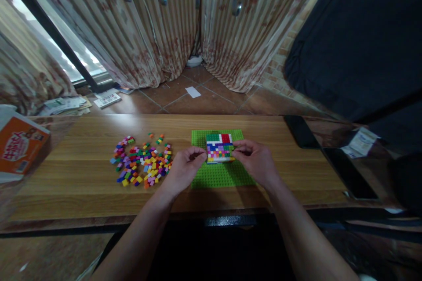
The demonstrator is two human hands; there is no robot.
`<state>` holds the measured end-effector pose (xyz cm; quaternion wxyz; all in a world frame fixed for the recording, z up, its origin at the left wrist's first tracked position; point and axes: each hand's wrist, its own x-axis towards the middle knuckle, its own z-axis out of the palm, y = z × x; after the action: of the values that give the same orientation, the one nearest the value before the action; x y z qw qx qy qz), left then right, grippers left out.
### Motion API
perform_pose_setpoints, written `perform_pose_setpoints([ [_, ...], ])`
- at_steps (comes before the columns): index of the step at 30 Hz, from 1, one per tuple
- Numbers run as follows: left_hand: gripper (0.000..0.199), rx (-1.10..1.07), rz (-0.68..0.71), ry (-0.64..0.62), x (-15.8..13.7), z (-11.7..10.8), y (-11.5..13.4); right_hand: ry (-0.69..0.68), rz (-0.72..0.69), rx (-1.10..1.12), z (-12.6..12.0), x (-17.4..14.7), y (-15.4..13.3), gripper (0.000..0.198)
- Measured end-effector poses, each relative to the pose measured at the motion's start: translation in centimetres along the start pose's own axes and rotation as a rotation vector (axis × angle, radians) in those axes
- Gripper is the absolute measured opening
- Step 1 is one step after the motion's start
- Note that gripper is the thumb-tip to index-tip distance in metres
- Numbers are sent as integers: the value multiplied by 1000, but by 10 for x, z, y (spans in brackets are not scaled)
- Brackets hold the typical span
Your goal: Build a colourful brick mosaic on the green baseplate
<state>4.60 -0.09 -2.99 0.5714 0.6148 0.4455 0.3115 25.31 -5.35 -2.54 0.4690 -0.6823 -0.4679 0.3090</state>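
Note:
A block of colourful toy building bricks [219,148] sits over the middle of a green studded baseplate [224,179]. Green, white and red bricks form its far side, with smaller mixed colours in rows nearer me. My left hand [186,167] is closed, thumb and forefinger at the block's left edge. At the right edge, my right hand [255,160] grips with thumb and fingers, partly covering that side. Whether the block is pressed onto the baseplate or held just above it, I cannot tell. Left of the baseplate lies a loose pile of small bricks [153,167].
The wooden table [82,149] carries two dark phones, one farther back [301,131] and one near the right end [350,173]. An orange and white box [23,145] stands at the far left. Striped curtains [148,30] hang beyond the table.

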Motion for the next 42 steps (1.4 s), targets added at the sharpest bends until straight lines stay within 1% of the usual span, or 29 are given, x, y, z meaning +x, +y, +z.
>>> perform_pose_setpoints([
  [4, 25, 8, 22, -3, 0, 2, -3, -29, 143, 146, -2, 6, 1, 26],
  [7, 25, 29, 29, 11, -1, 5, -4, -56, 231, 215, -3, 8, 1, 31],
  [10, 22, 32, 49, 20, -2, 6, -5, -60, 297, 251, -2, 10, 1, 33],
  [13, 21, 47, 58, 34, -2, 8, -6, -62, 344, 273, 0, 10, -1, 30],
  [16, 22, 59, 57, 26, -3, 8, -8, -56, 398, 303, 2, 10, -2, 32],
  [18, 20, 81, 64, 12, -4, 5, -8, -47, 440, 321, 1, 8, -3, 35],
  [20, 18, 136, 86, 21, -3, -2, -8, -41, 477, 322, 0, 7, -3, 38],
  [22, 17, 234, 118, 60, -1, -16, -6, -25, 475, 340, -3, 6, -3, 40],
  [24, 19, 398, 125, 129, 0, -34, -3, 18, 437, 380, -6, 7, -3, 39],
  [25, 21, 515, 102, 186, 0, -43, -1, 44, 414, 396, -8, 8, -3, 38],
  [27, 24, 752, 11, 287, -1, -61, 2, 90, 367, 416, -10, 10, -1, 37],
  [29, 29, 933, -48, 306, -2, -73, 4, 117, 332, 415, -10, 11, 0, 35],
  [31, 34, 1046, -55, 271, -4, -78, 3, 123, 299, 412, -10, 12, 2, 33],
  [36, 35, 1155, -12, 179, -5, -77, -2, 107, 231, 408, -7, 10, 2, 30],
  [42, 30, 1135, -25, 148, -6, -79, 3, 109, 233, 430, -5, 9, -1, 29],
])
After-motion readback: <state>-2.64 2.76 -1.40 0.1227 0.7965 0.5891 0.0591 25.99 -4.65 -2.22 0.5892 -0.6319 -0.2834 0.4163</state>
